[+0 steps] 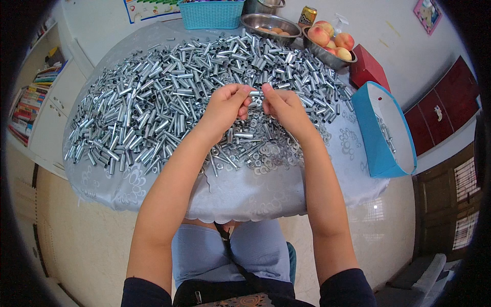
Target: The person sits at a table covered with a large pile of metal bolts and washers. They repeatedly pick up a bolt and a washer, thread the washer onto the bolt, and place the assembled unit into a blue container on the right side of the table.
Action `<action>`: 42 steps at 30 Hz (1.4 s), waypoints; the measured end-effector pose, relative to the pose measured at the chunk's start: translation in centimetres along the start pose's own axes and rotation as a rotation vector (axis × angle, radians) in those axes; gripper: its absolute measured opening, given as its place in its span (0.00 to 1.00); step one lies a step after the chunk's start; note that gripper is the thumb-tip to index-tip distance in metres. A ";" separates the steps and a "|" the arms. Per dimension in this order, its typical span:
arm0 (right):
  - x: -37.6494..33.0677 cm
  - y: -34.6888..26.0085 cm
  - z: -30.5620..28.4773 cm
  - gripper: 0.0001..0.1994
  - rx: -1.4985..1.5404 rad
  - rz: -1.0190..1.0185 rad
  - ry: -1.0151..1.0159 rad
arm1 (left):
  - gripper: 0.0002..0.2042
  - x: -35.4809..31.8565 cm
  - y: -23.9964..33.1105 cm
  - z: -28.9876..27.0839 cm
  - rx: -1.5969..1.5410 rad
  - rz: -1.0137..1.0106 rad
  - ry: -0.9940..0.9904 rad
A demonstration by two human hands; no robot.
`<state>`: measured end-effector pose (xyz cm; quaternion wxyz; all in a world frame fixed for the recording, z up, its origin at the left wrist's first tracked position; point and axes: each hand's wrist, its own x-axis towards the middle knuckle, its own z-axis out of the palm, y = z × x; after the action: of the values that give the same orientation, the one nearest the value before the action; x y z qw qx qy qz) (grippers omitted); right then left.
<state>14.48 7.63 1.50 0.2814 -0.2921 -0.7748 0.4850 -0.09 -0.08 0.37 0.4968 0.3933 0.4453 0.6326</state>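
My left hand (225, 108) and my right hand (287, 108) meet over the middle of the heap, thumbs and fingers pinched. Between their fingertips lies a short, shiny metal sleeve (256, 94), held crosswise; its ends are covered by the fingers, so I cannot tell whether a bolt is inside it. Below and around both hands spreads a large pile of loose metal sleeves (169, 94). Flat washers (264, 162) gather nearer to me, under my right wrist. Several threaded bolts (225, 157) lie beside them, by my left forearm.
A light tablecloth (255, 197) covers the table. On the right stands a blue open box (376, 148) with a few metal bolts (386, 133) inside. Behind the pile are a red box (369, 69), a bowl of peaches (327, 55), a metal bowl (250, 21), a can (307, 16) and a turquoise basket (211, 16).
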 end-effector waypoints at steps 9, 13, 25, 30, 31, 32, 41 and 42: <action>0.1 -0.2 -0.3 0.21 0.079 0.055 -0.092 | 0.09 -0.3 0.0 0.3 -0.010 -0.016 0.023; -0.1 -0.2 -0.3 0.21 0.135 0.029 -0.098 | 0.09 -0.2 0.1 0.2 -0.028 -0.030 0.011; 0.1 0.3 0.2 0.18 0.069 -0.111 -0.020 | 0.09 -0.3 0.2 0.2 -0.016 -0.055 0.035; 0.1 0.2 -0.3 0.18 0.061 0.029 -0.072 | 0.09 -0.2 0.0 0.1 -0.008 -0.049 0.026; 0.0 0.0 0.1 0.17 0.100 -0.032 -0.040 | 0.09 -0.2 0.0 0.1 -0.012 -0.055 0.025; 0.0 -0.2 0.2 0.17 0.138 -0.094 -0.009 | 0.09 -0.2 0.0 0.1 -0.016 -0.060 0.024; -0.1 -0.2 -0.1 0.18 -0.009 -0.018 -0.085 | 0.09 -0.3 0.1 0.1 0.020 -0.063 0.043; 0.0 0.0 -0.1 0.18 0.020 0.020 -0.087 | 0.09 -0.3 0.1 0.1 0.030 -0.059 0.046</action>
<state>14.54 7.63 1.55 0.2455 -0.2755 -0.7785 0.5077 0.05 -0.39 0.44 0.4991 0.3728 0.4774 0.6197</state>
